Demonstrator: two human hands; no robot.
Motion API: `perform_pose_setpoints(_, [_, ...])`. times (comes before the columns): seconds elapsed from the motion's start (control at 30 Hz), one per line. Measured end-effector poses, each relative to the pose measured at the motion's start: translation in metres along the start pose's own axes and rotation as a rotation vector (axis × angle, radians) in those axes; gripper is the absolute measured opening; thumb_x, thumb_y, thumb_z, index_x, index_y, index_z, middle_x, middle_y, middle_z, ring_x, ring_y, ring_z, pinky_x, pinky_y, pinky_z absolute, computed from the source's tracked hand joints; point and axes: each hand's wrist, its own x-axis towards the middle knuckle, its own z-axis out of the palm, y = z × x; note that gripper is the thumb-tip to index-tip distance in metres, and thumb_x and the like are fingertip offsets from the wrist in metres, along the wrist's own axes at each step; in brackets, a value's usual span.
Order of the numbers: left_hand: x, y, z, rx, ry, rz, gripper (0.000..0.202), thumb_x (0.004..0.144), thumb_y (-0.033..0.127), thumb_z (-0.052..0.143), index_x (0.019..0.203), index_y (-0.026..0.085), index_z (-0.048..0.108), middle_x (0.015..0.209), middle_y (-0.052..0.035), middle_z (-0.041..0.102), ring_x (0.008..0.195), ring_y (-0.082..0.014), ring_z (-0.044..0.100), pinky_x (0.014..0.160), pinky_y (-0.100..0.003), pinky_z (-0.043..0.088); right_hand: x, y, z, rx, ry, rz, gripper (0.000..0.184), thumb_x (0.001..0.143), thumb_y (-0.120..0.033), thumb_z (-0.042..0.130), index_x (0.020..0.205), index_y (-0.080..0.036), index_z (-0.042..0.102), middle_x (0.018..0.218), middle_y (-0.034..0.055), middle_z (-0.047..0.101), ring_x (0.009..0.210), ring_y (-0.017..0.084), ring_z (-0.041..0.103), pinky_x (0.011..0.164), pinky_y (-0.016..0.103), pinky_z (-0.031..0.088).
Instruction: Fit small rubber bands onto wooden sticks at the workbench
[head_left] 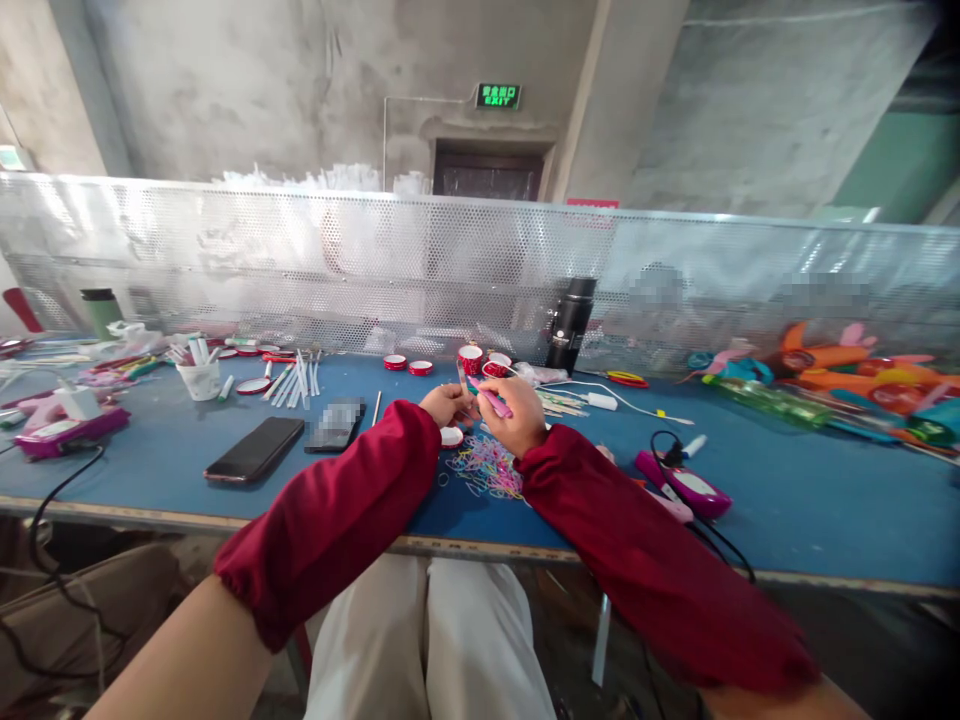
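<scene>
While a dark phone (pixel 255 451) lay leftward on the blue worktop (pixel 165 440), the left hand (pixel 448 402) was raised near centre, its fingers bent together (whether around anything could not be told). Below sat a small white dish (pixel 451 437), beside loose coloured bands (pixel 487 470). Immediately rightward, the right hand (pixel 523 412) gripped a pink pen-like tool (pixel 496 404) in its fingers, above the bands. A loosened grip could have jabbed the left fingers; a dropped wrist, scattered the bands.
</scene>
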Motion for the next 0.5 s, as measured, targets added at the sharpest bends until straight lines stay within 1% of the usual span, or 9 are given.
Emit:
perform_pose_setpoints(0.1, [-0.0004, 0.0011, 0.0, -0.02, 0.006, 0.001, 0.013, 0.083, 0.026, 0.06, 0.084, 0.013, 0.059, 0.07, -0.0025, 0.065, 0.048, -0.0083, 0.058, 0.042, -0.017, 0.03, 0.0013, -0.003, 0.0, 0.009, -0.007, 0.007, 0.007, 0.084, -0.026, 0.054, 0.086, -0.023, 0.06, 0.079, 0.0043, 0.065, 0.078, 0.021, 0.058, 0.076, 0.036, 0.044])
perform_pose_setpoints(0.2, [-0.0025, 0.0043, 0.0011, -0.018, 0.011, -0.007, 0.012, 0.082, 0.024, 0.061, 0.081, 0.013, 0.058, 0.068, -0.0013, 0.064, 0.046, -0.0072, 0.057, 0.042, -0.017, 0.03, 0.0022, -0.0042, 0.0012, 0.004, 0.015, -0.002, 0.003, 0.083, -0.025, 0.056, 0.083, -0.023, 0.058, 0.076, 0.0036, 0.065, 0.075, 0.021, 0.058, 0.073, 0.036, 0.044])
perform_pose_setpoints(0.37, [-0.0026, 0.0057, 0.002, -0.005, 0.001, -0.019, 0.008, 0.085, 0.019, 0.055, 0.079, 0.013, 0.054, 0.067, -0.0007, 0.063, 0.047, -0.0073, 0.058, 0.04, -0.017, 0.027, 0.0023, -0.0019, 0.0024, 0.005, 0.029, -0.045, 0.001, 0.082, -0.024, 0.057, 0.081, -0.023, 0.057, 0.074, 0.0031, 0.063, 0.073, 0.02, 0.056, 0.071, 0.035, 0.043])
perform_pose_setpoints(0.5, [0.0003, 0.0029, 0.0015, -0.004, -0.005, -0.008, 0.008, 0.085, 0.02, 0.054, 0.08, 0.014, 0.053, 0.069, -0.0012, 0.064, 0.048, -0.0079, 0.059, 0.04, -0.017, 0.026, 0.0024, -0.0001, 0.0027, -0.002, 0.014, -0.06, 0.003, 0.083, -0.024, 0.056, 0.079, -0.023, 0.056, 0.072, 0.0027, 0.061, 0.072, 0.02, 0.054, 0.07, 0.035, 0.041])
